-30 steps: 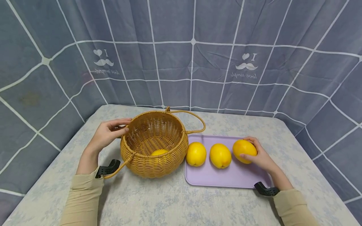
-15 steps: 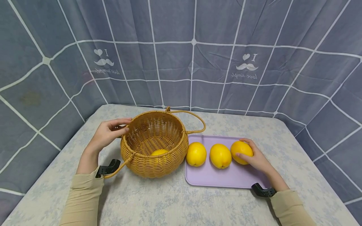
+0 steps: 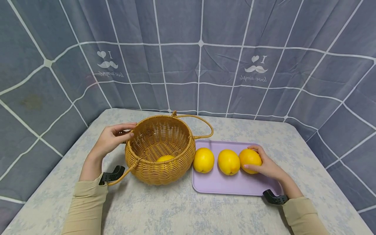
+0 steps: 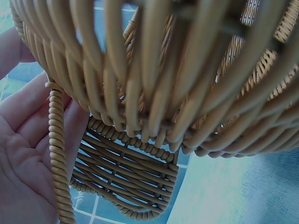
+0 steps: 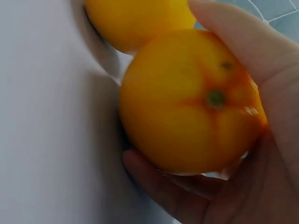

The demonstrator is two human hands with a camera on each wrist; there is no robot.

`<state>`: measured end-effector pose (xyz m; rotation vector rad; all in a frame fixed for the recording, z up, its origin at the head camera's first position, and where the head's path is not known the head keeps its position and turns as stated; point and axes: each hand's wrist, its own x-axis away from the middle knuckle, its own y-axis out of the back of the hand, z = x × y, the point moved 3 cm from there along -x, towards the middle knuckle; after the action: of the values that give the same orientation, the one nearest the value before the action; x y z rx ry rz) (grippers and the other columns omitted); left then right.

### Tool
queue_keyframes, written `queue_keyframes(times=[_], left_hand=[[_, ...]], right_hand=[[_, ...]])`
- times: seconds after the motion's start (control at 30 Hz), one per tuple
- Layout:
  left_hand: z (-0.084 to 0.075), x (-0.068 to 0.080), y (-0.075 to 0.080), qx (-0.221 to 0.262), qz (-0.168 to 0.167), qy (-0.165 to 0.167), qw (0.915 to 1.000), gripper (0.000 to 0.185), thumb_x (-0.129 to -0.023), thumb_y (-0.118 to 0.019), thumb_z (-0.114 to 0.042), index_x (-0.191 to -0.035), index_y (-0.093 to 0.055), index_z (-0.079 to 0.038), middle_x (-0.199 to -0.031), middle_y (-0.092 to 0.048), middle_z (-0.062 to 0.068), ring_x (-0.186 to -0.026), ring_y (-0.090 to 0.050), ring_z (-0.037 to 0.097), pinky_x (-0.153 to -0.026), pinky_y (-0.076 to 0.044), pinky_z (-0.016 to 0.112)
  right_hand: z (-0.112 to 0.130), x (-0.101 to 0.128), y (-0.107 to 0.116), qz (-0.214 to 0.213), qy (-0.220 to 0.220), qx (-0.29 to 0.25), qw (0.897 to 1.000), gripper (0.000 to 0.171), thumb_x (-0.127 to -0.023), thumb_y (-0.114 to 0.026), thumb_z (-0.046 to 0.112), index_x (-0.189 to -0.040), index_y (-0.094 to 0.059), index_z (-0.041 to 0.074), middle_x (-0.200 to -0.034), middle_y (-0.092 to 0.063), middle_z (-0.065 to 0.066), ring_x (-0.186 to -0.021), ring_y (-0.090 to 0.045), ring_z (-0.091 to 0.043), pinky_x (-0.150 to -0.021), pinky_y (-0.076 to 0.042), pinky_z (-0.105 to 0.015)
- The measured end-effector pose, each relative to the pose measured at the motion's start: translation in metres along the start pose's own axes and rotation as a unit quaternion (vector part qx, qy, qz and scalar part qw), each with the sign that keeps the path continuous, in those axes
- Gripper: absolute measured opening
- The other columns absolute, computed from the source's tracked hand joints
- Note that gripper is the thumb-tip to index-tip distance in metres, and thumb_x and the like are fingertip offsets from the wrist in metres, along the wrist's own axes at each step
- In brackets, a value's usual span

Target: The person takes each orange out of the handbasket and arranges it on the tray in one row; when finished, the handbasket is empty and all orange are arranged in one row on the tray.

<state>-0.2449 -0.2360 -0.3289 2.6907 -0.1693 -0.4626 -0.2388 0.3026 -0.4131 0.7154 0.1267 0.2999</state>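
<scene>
On the purple tray [image 3: 235, 186], the right hand [image 3: 265, 166] curls its fingers [image 5: 233, 42] and thumb around the rightmost fruit [image 3: 250, 161]; the left hand [image 3: 110, 140] grips the basket [image 3: 160, 148] rim.

The only words to read are on the blue-grey curtain [image 3: 188, 58] behind the table. It has 2 white prints that look the same. One print [image 3: 107, 65] is on the left and one print [image 3: 256, 67] is on the right. Each print shows a letter "I", a small heart and a moustache. Under them is a line of curly letters. The letters look flipped, like in a mirror. They seem to say "love simple", but they are small and hard to read. Nothing else carries any words or numbers that I can read.
</scene>
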Motion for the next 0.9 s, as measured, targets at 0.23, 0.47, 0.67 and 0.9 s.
queue_keyframes(times=[0.23,0.47,0.67,0.9], left_hand=[[-0.0017,0.0001,-0.0004,-0.001,0.000,-0.005,1.0000,0.035,-0.089,-0.065,-0.011,-0.119,-0.061,0.006,-0.123,-0.059,-0.003,-0.090,-0.061,0.003,-0.069,-0.051,0.018],[-0.0004,0.0003,0.0003,0.000,0.002,-0.005,1.0000,0.035,-0.090,-0.065,-0.014,-0.119,-0.061,0.006,-0.123,-0.060,-0.004,-0.090,-0.062,0.005,-0.069,-0.052,0.019],[0.0015,0.0010,0.0014,0.000,0.003,-0.005,1.0000,0.036,-0.090,-0.065,-0.015,-0.119,-0.061,0.006,-0.122,-0.061,-0.006,-0.090,-0.062,0.005,-0.069,-0.052,0.020],[0.0030,0.0004,0.0015,0.000,0.004,-0.007,1.0000,0.036,-0.090,-0.066,-0.015,-0.118,-0.061,0.007,-0.123,-0.061,-0.003,-0.090,-0.062,0.004,-0.070,-0.052,0.020]], right_hand=[[0.0034,0.0040,-0.0002,0.022,0.015,0.019,0.999,0.086,-0.073,-0.082,0.027,-0.137,-0.026,0.014,-0.127,-0.040,-0.017,-0.103,-0.048,-0.032,-0.081,-0.042,-0.044],[0.0050,0.0037,-0.0028,0.018,0.021,0.025,0.999,0.088,-0.071,-0.083,0.029,-0.138,-0.027,0.015,-0.129,-0.038,-0.016,-0.104,-0.048,-0.032,-0.082,-0.041,-0.046],[0.0064,0.0025,-0.0054,0.016,0.018,0.024,0.999,0.089,-0.072,-0.082,0.031,-0.139,-0.026,0.013,-0.130,-0.037,-0.017,-0.104,-0.048,-0.032,-0.083,-0.042,-0.047],[0.0065,0.0023,-0.0079,0.018,0.017,0.029,0.999,0.089,-0.073,-0.081,0.032,-0.139,-0.025,0.015,-0.129,-0.037,-0.017,-0.103,-0.049,-0.032,-0.082,-0.043,-0.046]])
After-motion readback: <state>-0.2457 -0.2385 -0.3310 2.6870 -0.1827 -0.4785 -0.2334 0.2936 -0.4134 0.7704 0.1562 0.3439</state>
